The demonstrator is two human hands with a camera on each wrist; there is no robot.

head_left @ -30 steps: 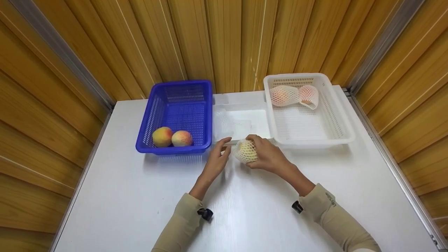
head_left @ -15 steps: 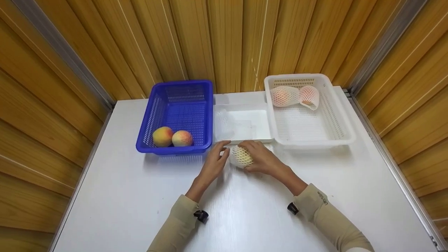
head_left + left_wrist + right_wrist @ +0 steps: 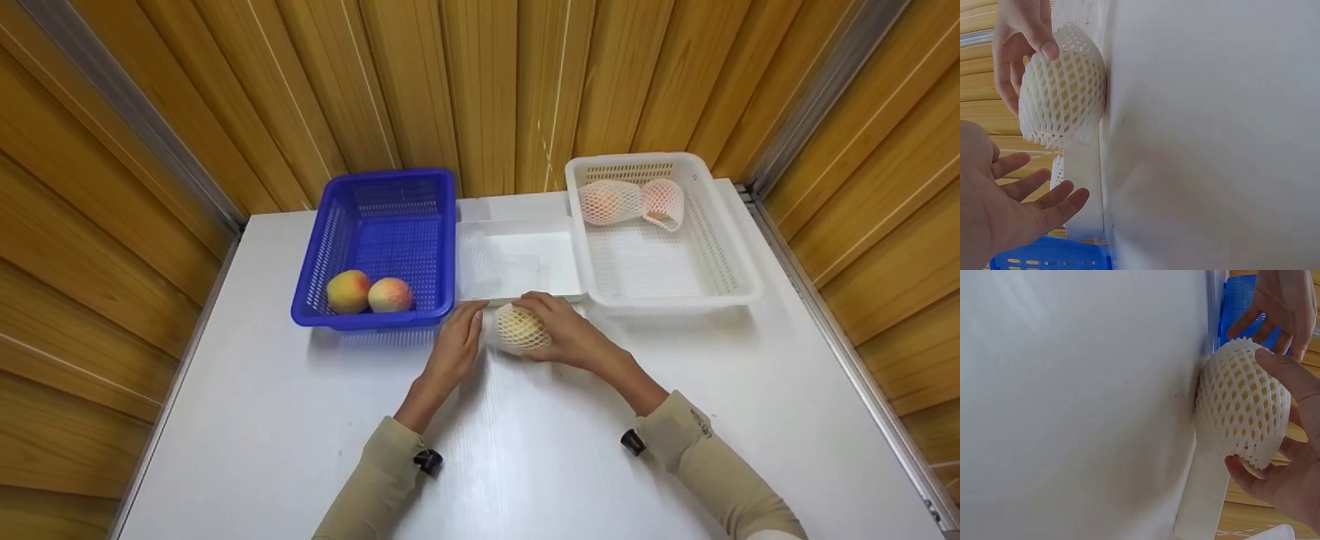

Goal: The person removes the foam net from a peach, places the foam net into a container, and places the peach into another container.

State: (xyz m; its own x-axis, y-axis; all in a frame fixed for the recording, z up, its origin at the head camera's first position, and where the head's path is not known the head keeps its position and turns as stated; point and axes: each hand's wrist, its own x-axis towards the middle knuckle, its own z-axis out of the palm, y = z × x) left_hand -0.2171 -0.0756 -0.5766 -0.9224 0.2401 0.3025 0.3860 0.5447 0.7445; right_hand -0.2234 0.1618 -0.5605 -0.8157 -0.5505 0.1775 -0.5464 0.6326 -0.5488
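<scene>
In the head view, a yellowish peach in a white foam net sleeve sits low over the table, just in front of the white tray. My right hand grips it from the right, thumb and fingers curled around the net, as the right wrist view also shows on the netted peach. To its left is my left hand, with a gap between it and the net. The left wrist view shows that left hand with fingers extended and spread, holding nothing. The net hides much of the fruit.
A blue basket at the left contains two bare peaches. At the right, a white basket holds two netted peaches. Between them stands a shallow white tray with foam nets inside. Wooden panels enclose the table.
The netted peach moved slightly left, then stayed near the tray's front edge in my right hand. My left hand's thumb and fingers look closer together in the head view.
</scene>
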